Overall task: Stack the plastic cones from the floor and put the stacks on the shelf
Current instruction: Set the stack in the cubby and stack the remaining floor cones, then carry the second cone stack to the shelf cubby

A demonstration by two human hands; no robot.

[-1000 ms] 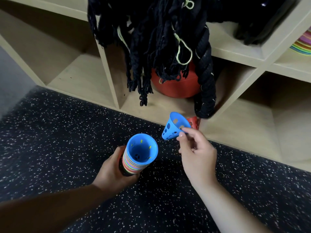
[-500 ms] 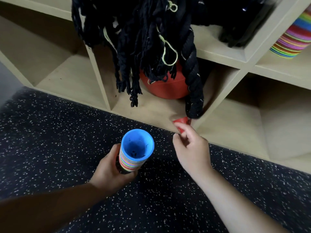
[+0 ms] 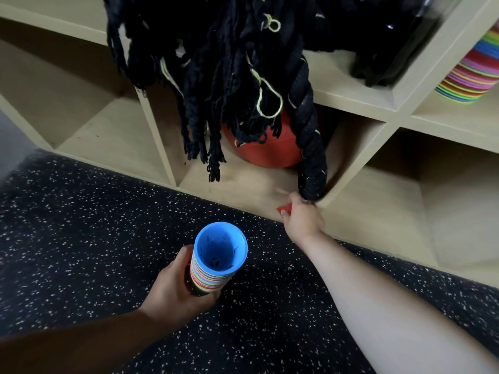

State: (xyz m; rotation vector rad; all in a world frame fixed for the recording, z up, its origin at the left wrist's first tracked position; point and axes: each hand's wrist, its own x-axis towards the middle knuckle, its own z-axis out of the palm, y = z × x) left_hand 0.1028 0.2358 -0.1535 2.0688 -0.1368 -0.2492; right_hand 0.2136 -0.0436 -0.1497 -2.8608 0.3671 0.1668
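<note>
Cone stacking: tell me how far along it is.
Done: a many-coloured stack sits on the shelf, upper right. In hand: the left hand holds a second stack topped by a blue cone, while the right hand pinches a red cone at the shelf's bottom edge, beside the black rope. Left: add the red cone and shelve this stack. No other loose cones show on the floor.
</note>
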